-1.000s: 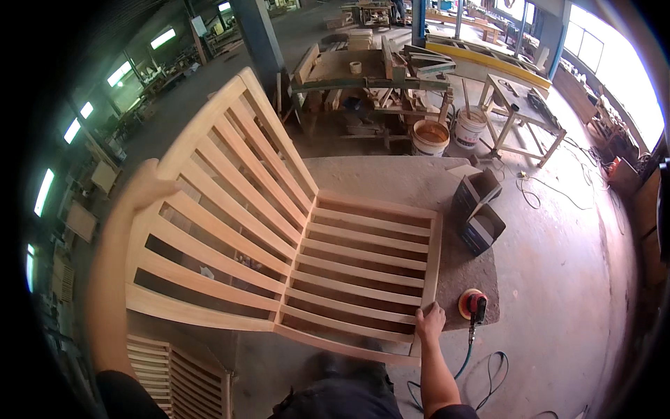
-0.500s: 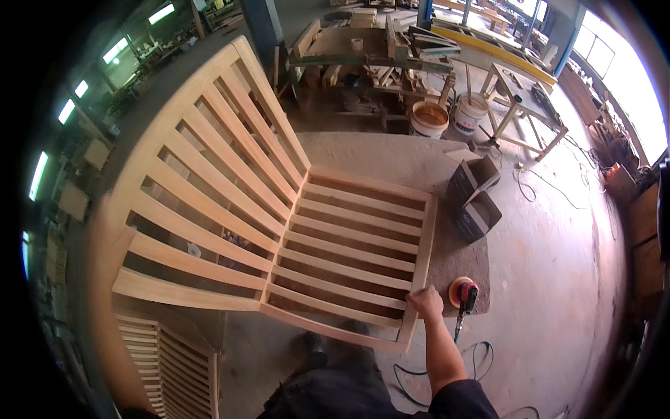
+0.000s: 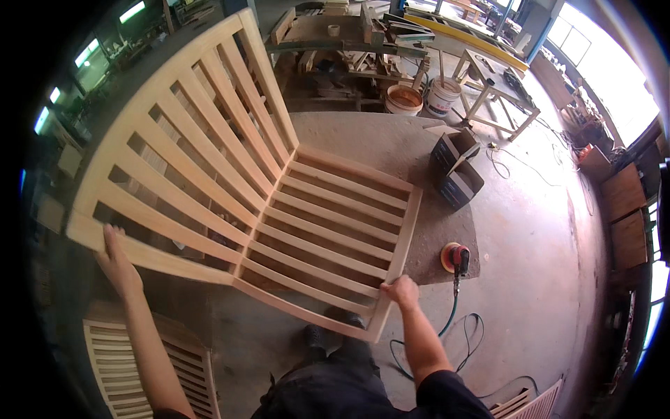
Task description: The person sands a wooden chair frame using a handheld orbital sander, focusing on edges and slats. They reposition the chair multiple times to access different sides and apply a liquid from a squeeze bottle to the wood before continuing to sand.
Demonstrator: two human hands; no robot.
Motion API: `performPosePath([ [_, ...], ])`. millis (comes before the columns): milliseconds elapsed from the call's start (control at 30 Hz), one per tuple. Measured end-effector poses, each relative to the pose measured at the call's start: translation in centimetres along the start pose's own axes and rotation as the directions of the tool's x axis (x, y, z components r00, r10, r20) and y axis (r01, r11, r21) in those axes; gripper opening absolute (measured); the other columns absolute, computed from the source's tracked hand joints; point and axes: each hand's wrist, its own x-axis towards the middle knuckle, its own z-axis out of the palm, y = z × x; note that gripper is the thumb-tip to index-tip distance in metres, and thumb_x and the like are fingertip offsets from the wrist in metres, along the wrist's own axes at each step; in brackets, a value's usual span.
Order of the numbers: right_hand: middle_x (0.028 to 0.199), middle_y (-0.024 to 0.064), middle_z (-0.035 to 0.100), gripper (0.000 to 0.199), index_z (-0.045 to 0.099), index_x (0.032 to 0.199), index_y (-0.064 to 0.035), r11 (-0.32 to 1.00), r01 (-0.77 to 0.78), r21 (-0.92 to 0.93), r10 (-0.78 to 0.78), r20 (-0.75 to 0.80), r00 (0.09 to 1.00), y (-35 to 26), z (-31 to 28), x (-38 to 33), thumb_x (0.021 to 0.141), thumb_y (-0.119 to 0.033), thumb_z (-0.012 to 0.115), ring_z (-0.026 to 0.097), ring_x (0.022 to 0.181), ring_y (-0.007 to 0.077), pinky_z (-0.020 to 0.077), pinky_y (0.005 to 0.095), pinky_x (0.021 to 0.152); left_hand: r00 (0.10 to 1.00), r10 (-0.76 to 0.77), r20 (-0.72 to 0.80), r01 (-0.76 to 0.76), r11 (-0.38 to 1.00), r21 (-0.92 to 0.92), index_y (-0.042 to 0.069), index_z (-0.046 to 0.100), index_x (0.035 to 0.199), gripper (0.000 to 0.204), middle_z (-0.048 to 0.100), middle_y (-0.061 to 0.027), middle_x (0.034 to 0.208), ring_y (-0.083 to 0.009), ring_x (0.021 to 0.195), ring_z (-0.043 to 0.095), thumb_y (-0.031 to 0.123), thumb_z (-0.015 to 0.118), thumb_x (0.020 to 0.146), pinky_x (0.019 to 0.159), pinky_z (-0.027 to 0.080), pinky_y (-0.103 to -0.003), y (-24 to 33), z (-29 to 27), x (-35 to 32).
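A pale slatted wooden chair frame (image 3: pixel 321 244) fills the middle, its wide back leaning up to the left and its seat level toward the right. My left hand (image 3: pixel 121 269) grips the near side rail of the back, close to its outer end. At the seat's front rail, near the closest corner, my right hand (image 3: pixel 400 291) is closed around the wood. Right of that hand, apart from the frame, a red and black orbital sander (image 3: pixel 455 259) rests on a dusty board (image 3: pixel 436 230), its hose trailing toward me.
Open dark cartons (image 3: pixel 457 167) stand beyond the seat's far right corner. Farther off are two buckets (image 3: pixel 404 102), a metal-legged table (image 3: pixel 499 94) and a workbench piled with offcuts (image 3: pixel 342 45). Another slatted frame (image 3: pixel 122 363) lies at lower left. The green hose (image 3: pixel 450 318) loops across the floor.
The chair frame has shifted left and slightly toward me in view, as have the surroundings. My left hand has slid from the outer top rail region to the near side rail; my right keeps its grip.
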Motion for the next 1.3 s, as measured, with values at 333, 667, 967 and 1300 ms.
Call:
performPosePath([
  [333,0.091,0.0194,0.077,0.045,0.079,0.086,-0.0057,0.946,0.287,-0.150,-0.263,0.165,0.951,-0.5,2.6,-2.2,0.085,-0.051,0.079,0.074,0.088,0.0394,0.0588,0.0483,0.081,0.997,-0.081,0.010,0.080,0.996,0.036,-0.010,0.060,0.135,0.053,0.068,-0.0148,0.122,-0.0207,0.112,0.067,0.032,0.070,0.105,0.102,0.053,-0.036,-7.6,0.2,5.3],
  [667,0.129,0.0253,0.064,0.046,0.061,0.129,-0.0056,0.872,0.442,-0.209,-0.488,-0.439,0.754,-5.0,-7.3,18.2,0.090,-0.025,0.075,0.060,0.124,0.0453,0.0485,0.0530,0.106,0.968,-0.250,-0.027,0.252,0.964,0.084,-0.009,0.057,0.140,0.061,0.064,-0.0125,0.130,-0.0217,0.121,0.060,0.035,0.076,0.101,0.106,0.047,-0.037,-9.9,0.3,1.9],
  [967,0.104,0.0247,0.071,0.014,0.075,0.098,-0.0100,0.867,0.354,-0.351,-0.470,-0.334,0.817,0.3,-5.9,13.8,0.093,-0.015,0.064,0.071,0.099,0.0434,0.0591,0.0525,0.085,0.923,-0.384,-0.037,0.379,0.920,-0.098,-0.008,0.062,0.135,0.053,0.063,-0.0140,0.135,-0.0253,0.123,0.060,0.018,0.079,0.091,0.106,0.047,-0.038,-14.6,-2.5,7.6],
  [1300,0.096,0.0188,0.070,0.020,0.072,0.096,-0.0033,0.900,0.233,-0.368,-0.316,-0.183,0.931,10.4,-0.4,-2.8,0.087,-0.021,0.069,0.069,0.092,0.0397,0.0568,0.0532,0.080,0.941,-0.303,0.152,0.322,0.939,-0.120,-0.008,0.068,0.118,0.036,0.067,-0.0137,0.114,-0.0226,0.104,0.066,0.010,0.073,0.088,0.087,0.053,-0.036,-13.5,9.4,9.4],
])
